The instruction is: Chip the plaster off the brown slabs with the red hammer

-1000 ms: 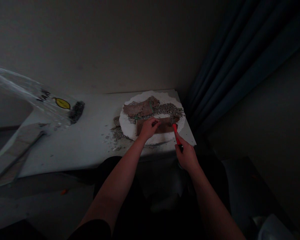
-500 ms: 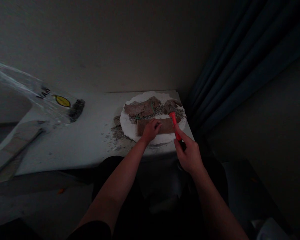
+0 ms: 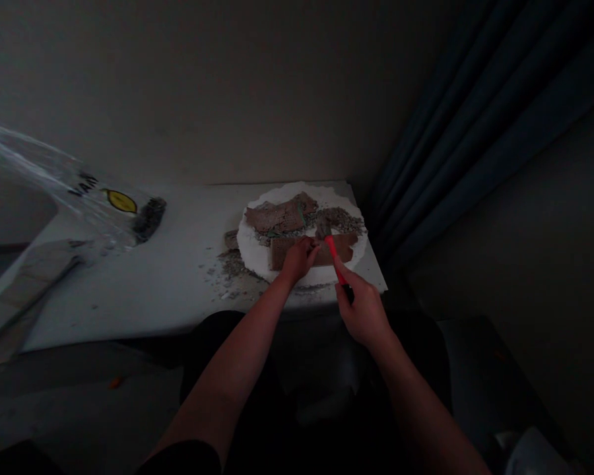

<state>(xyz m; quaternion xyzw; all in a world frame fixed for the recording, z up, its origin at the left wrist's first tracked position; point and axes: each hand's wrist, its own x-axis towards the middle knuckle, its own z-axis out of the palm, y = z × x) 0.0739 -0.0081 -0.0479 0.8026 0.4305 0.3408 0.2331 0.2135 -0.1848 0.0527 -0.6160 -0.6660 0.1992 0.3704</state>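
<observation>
A long brown slab (image 3: 282,251) with a rough surface lies at the near side of a white, scalloped sheet (image 3: 251,254). On top of its middle rests my left hand (image 3: 299,257), fingers curled together; whether a small thing is pinched in them is too dark to tell. My right hand (image 3: 363,307) is closed round the red handle of a brush (image 3: 332,252). The brush's grey head touches or hovers at the slab's far edge, close to the left fingertips. Behind the slab are a broken brown piece (image 3: 274,216) and grey crumbs (image 3: 344,218).
Crumbs and a brown fragment (image 3: 231,239) lie left of the sheet on the white table (image 3: 178,284). Further left hangs a clear plastic bag (image 3: 103,198) with dark material in its end. A dark curtain (image 3: 455,119) borders the right, and a wall stands behind.
My right hand has moved the brush leftward, from the crumbs at the sheet's right side to beside my left fingers. My left hand stays on the slab.
</observation>
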